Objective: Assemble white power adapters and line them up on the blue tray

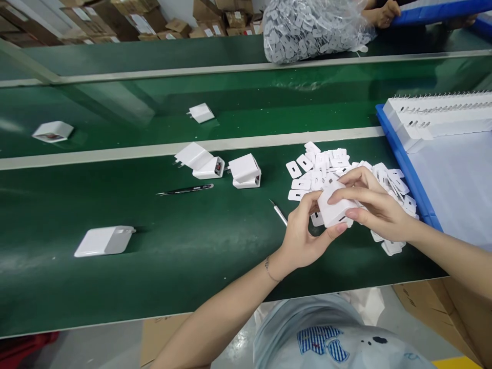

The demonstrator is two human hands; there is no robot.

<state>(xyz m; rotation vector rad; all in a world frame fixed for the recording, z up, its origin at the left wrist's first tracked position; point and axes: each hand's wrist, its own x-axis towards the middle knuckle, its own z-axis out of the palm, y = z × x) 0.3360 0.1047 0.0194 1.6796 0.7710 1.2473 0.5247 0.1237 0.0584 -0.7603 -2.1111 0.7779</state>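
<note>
Between both hands is a white charger [335,206], held above the green table. My left hand [305,230] grips it from the left, thumb below and fingers behind its edge. From the right, my right hand [369,202] closes on it, with fingers on its top face and thumb near its front end. Under and behind the hands spreads a pile of white end plates [319,171] with small slots. A thin pen-like tool [280,212] with a pointed tip lies left of my left hand, partly hidden by it.
Open-ended white chargers [246,171] sit left of the pile, near black tweezers [186,189]. Another charger [103,241] lies front left. At right, a blue tray [417,184] holds rows of chargers with prongs up [442,115]. Across the line, a co-worker's hand [384,14] is beside a plastic bag of plates [307,31].
</note>
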